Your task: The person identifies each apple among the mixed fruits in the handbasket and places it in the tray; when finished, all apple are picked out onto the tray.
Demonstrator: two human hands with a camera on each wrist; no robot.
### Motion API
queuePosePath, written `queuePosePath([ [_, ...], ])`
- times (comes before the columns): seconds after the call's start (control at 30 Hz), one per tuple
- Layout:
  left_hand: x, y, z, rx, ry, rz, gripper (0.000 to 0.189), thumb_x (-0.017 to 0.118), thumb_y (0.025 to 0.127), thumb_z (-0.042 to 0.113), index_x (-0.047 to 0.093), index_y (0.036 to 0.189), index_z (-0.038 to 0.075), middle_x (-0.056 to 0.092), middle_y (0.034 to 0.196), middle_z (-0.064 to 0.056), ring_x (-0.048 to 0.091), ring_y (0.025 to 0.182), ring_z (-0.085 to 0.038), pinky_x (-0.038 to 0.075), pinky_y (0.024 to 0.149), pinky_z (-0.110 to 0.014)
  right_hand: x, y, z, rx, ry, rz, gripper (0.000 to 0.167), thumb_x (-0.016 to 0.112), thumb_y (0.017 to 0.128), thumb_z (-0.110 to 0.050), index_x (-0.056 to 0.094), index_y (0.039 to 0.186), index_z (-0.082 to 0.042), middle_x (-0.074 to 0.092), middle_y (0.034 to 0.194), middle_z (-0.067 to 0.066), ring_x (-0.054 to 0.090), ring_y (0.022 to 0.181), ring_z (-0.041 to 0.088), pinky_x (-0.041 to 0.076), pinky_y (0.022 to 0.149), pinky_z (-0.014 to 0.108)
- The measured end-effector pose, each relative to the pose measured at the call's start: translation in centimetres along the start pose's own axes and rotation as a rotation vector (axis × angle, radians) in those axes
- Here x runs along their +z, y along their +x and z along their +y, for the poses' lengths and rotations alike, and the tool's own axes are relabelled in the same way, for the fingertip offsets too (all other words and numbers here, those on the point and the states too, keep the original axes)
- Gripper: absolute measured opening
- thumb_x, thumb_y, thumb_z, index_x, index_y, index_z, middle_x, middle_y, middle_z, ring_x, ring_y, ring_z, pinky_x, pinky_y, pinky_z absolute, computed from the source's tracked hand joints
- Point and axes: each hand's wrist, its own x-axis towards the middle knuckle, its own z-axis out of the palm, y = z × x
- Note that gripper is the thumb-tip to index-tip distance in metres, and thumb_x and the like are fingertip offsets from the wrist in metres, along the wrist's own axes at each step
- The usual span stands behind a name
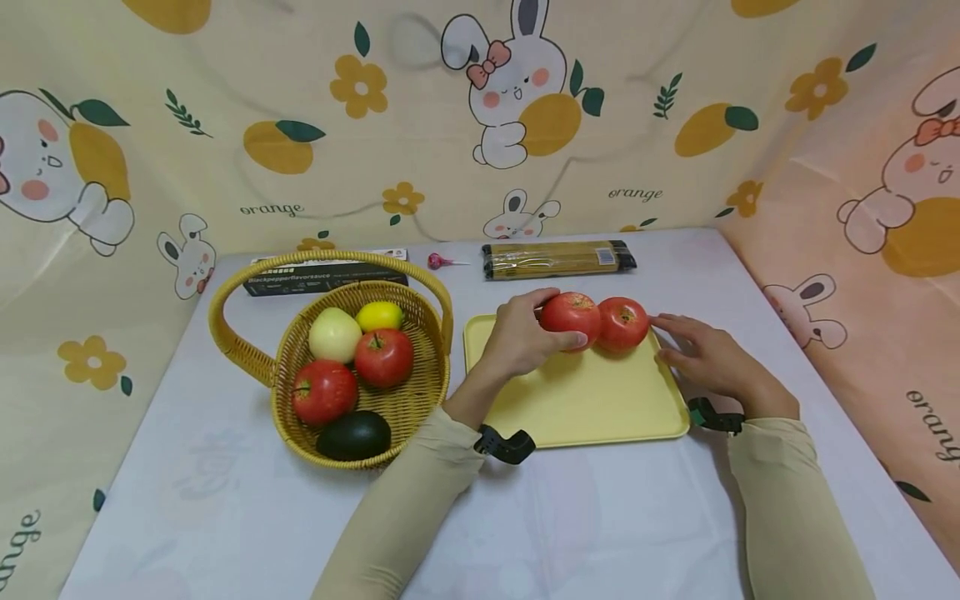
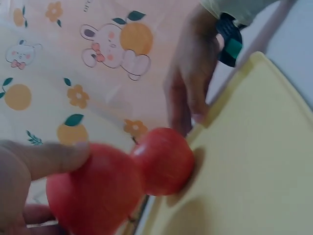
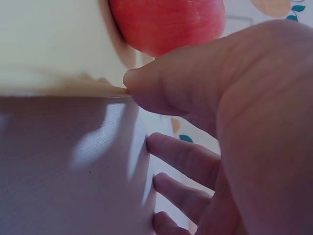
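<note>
My left hand (image 1: 519, 335) grips a red apple (image 1: 572, 320) over the back part of the yellow tray (image 1: 592, 408). In the left wrist view the held apple (image 2: 95, 188) has the thumb along its top. A second red apple (image 1: 624, 323) sits at the tray's back right corner, right beside the held one; whether they touch I cannot tell. My right hand (image 1: 708, 357) is at the tray's right edge with its fingers extended and holding nothing. In the right wrist view its thumb (image 3: 166, 88) touches the tray's rim, while the other fingers are spread beside it.
Left of the tray stands a wicker basket (image 1: 422, 392) with a tall handle, holding two red apples, a pale green fruit (image 1: 334, 335), a lemon (image 1: 379, 316) and an avocado (image 1: 354, 436). Behind lie a black box (image 1: 322, 277), a lollipop (image 1: 438, 261) and a pack of noodles (image 1: 558, 259).
</note>
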Motion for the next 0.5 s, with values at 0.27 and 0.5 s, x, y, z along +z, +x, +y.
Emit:
queuePosePath([
  [0.27,1.4,1.0,-1.7,-0.086,0.071,0.038,0.073,0.093,0.089,0.022,0.062,0.154,0.01,0.07,0.146,-0.011,0.067,0.132,-0.029,0.059,0.111,-0.045,0.0,-0.1,0.0,-0.01,-0.012,0.008,0.069,0.069,0.107,-0.03,0.044,0.167,-0.008,0.036,0.172,0.032,0.03,0.157,0.062,0.028,0.119,0.084],
  [0.5,2.1,1.3,-2.7,-0.085,0.068,0.045,0.075,0.091,0.091,0.019,0.057,0.158,0.011,0.067,0.151,-0.012,0.065,0.137,-0.032,0.057,0.115,-0.047,0.0,0.0,0.1,0.003,-0.001,0.0,0.07,0.069,0.108,-0.033,0.042,0.168,-0.01,0.033,0.174,0.03,0.028,0.158,0.061,0.027,0.12,0.084],
])
